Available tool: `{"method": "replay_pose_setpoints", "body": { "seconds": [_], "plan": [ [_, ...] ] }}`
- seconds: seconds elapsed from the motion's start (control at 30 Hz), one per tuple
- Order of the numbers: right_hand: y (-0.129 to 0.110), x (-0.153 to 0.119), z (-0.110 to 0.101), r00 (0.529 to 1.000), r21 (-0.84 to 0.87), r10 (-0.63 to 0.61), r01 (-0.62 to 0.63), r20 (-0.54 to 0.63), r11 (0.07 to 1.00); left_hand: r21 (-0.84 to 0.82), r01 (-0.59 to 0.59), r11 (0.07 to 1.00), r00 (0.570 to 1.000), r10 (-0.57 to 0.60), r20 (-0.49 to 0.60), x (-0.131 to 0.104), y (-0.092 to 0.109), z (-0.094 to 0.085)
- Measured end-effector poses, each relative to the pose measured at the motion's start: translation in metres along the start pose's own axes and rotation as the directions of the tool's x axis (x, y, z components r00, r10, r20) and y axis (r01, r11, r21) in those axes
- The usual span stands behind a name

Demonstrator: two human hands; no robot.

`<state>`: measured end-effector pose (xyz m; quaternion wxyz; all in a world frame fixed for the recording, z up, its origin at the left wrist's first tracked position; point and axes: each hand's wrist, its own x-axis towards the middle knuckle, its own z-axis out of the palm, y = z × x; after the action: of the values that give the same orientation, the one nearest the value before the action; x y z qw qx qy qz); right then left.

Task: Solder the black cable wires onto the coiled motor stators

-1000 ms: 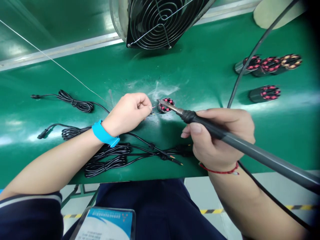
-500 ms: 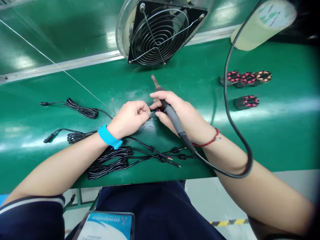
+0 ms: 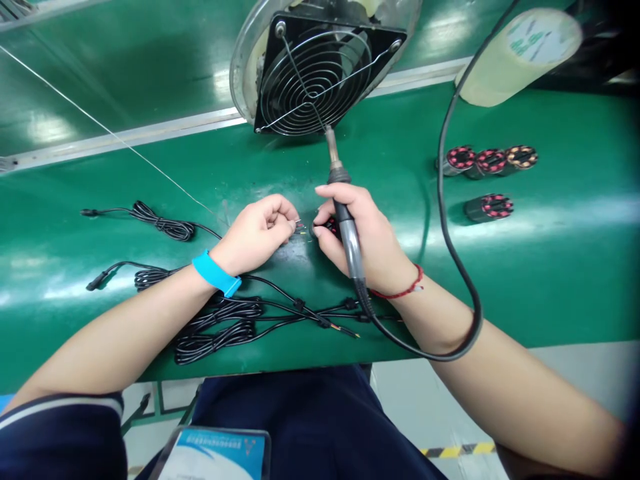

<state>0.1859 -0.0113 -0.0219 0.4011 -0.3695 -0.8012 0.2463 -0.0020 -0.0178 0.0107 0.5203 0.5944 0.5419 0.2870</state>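
Note:
My left hand (image 3: 263, 230) is closed in a pinch on thin wire ends (image 3: 300, 227) that stick out past its fingertips. To its right, my right hand (image 3: 363, 230) wraps round a soldering iron (image 3: 351, 247), whose tip points up toward the fan. The same hand's thumb and fingers also hold a small black part with red windings (image 3: 331, 225), mostly covered by the fingers. A narrow gap separates this part from the wire ends. Black cables (image 3: 220, 337) with coiled bundles lie below and beside my left forearm.
A fan with a wire guard (image 3: 313, 83) stands at the back. Several wound black parts (image 3: 489, 208) sit at the right, below a pale cylinder (image 3: 515, 63). A thin wire (image 3: 107, 130) slants down from the upper left. The iron's cord (image 3: 443, 173) loops over my right forearm.
My right hand has moved slightly right with the iron, which now stands more upright. The wound part has come away from my left fingertips, and the wire ends show more clearly.

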Motion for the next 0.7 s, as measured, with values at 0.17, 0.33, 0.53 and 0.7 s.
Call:
{"method": "replay_pose_setpoints", "body": {
  "seconds": [0.17, 0.33, 0.53, 0.7],
  "plan": [
    [-0.005, -0.001, 0.003, 0.998, -0.064, -0.032, 0.035, 0.047, 0.997, -0.009, -0.026, 1.0, 1.0, 0.026, -0.018, 0.001, -0.002, 0.0],
    [-0.007, 0.0, 0.005, 0.998, 0.001, -0.006, 0.006, 0.055, 1.0, 0.017, -0.081, 0.997, 0.996, 0.082, -0.038, 0.0, -0.002, 0.0],
    [-0.006, 0.0, 0.005, 0.997, 0.173, 0.08, -0.081, 0.013, 0.982, 0.295, -0.324, 0.899, 0.941, 0.338, 0.003, -0.008, 0.003, -0.002],
    [-0.006, 0.0, 0.006, 0.995, 0.255, 0.097, -0.094, 0.001, 0.962, 0.413, -0.369, 0.833, 0.923, 0.38, 0.059, -0.011, 0.004, -0.001]
  ]
}}
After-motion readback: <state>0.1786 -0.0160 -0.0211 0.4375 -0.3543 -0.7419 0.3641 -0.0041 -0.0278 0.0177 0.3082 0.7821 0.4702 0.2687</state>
